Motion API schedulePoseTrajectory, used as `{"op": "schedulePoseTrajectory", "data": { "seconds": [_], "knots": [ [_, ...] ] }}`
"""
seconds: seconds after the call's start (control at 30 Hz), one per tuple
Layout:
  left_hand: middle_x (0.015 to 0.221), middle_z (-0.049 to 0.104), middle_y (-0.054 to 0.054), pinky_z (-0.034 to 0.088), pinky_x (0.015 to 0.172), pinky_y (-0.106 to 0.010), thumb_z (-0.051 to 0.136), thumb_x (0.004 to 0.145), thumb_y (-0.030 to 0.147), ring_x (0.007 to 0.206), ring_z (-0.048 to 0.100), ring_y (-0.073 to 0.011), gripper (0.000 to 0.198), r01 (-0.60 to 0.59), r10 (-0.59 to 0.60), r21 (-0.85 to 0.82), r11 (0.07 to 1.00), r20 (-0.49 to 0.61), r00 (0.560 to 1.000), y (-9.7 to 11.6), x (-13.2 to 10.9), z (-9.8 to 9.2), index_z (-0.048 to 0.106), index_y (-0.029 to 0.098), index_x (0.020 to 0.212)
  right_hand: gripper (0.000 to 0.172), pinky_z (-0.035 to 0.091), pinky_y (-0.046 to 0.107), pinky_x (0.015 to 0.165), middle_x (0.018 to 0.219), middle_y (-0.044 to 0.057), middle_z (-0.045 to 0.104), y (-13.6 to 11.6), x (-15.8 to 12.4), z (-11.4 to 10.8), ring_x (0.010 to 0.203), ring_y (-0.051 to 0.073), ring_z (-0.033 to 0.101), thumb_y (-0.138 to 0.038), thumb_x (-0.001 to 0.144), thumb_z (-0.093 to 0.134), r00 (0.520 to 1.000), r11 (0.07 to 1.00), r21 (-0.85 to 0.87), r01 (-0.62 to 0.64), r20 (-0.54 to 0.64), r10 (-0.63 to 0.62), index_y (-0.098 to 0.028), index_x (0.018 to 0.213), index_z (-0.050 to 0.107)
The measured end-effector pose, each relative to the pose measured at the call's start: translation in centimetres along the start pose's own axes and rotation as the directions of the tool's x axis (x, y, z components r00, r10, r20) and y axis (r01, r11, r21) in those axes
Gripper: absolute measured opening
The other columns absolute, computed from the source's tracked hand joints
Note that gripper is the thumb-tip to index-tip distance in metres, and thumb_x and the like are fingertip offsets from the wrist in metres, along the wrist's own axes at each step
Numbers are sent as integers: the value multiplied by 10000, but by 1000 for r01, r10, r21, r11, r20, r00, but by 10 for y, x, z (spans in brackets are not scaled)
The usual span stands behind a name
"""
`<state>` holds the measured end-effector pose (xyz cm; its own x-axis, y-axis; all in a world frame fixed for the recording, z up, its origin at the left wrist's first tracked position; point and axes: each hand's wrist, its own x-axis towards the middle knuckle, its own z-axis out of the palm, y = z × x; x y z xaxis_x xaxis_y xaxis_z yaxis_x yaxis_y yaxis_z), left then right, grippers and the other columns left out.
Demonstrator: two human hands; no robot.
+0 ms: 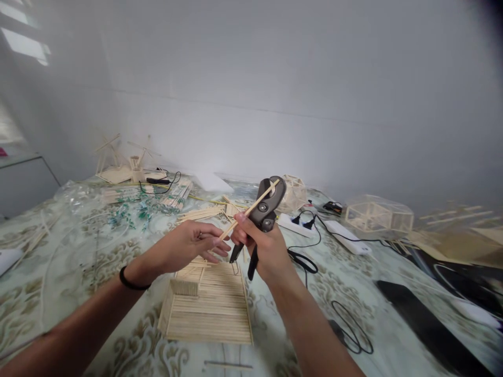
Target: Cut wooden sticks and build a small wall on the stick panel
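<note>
My right hand [261,243] is closed around dark pruning shears [265,207], their head pointing up and away from me. A thin wooden stick [257,201] slants across the shears, and the right thumb presses on it. At the stick's lower end, my left hand [198,238] pinches it between thumb and fingers. Below both hands lies a panel of wooden sticks [212,314] laid side by side, with a low stick wall [184,287] standing on it. More loose sticks [202,213] lie just behind my left hand.
A white power strip [296,226] with black plugs and cables stands right of the shears. Stick frames [379,214] are at the back right, a stick model [118,170] at the back left. Bundled sticks [176,193] lie behind. A black slab [428,324] lies at right.
</note>
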<state>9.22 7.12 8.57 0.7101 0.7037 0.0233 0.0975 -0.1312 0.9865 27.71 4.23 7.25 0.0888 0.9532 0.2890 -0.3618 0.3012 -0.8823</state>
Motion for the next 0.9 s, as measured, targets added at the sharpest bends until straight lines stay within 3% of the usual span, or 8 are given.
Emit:
{"op": "schedulePoseTrajectory", "data": {
  "seconds": [0.2, 0.4, 0.53, 0.77, 0.9],
  "knots": [
    [944, 797, -90, 646, 864, -373, 672, 931, 398, 892, 786, -229, 277, -17, 17, -54, 998, -7, 1000, -4, 2, 1, 759, 144, 999, 266, 422, 262, 543, 568, -75, 457, -1, 1, 0, 528, 94, 418, -391, 797, 807, 1000, 1000, -12, 22, -13, -22, -201, 842, 626],
    [961, 798, -99, 654, 815, -349, 734, 880, 370, 867, 790, -239, 275, 6, -6, -96, 995, -7, 1000, 1, 2, 4, 764, 139, 1027, 316, 489, 283, 595, 592, -48, 533, -1, 2, -2, 566, 116, 510, -426, 780, 810, 999, 999, -43, -12, -34, 11, -197, 766, 592],
    [956, 798, -108, 657, 774, -344, 756, 848, 399, 837, 787, -235, 304, 12, -15, -138, 990, -19, 1000, 3, 1, 8, 765, 128, 985, 300, 481, 265, 595, 587, -56, 543, 2, 1, -3, 565, 110, 511, -409, 790, 809, 997, 999, -41, 31, -67, -34, -204, 786, 590],
    [878, 802, -108, 656, 815, -372, 755, 854, 419, 846, 786, -239, 308, -1, -11, -157, 988, -76, 997, -3, 0, 9, 772, 115, 903, 276, 478, 258, 635, 637, -41, 579, 2, 1, -3, 614, 118, 549, -445, 855, 748, 991, 978, -171, 116, -52, -127, -211, 834, 605],
    [871, 801, -109, 662, 812, -387, 785, 829, 396, 823, 786, -243, 299, -36, 7, -168, 985, -168, 986, -3, 0, 1, 781, 106, 902, 399, 487, 279, 669, 751, 22, 644, 5, 5, -15, 684, 141, 584, -559, 931, 597, 994, 934, -342, 106, 5, -111, -181, 810, 642]
  ]
}}
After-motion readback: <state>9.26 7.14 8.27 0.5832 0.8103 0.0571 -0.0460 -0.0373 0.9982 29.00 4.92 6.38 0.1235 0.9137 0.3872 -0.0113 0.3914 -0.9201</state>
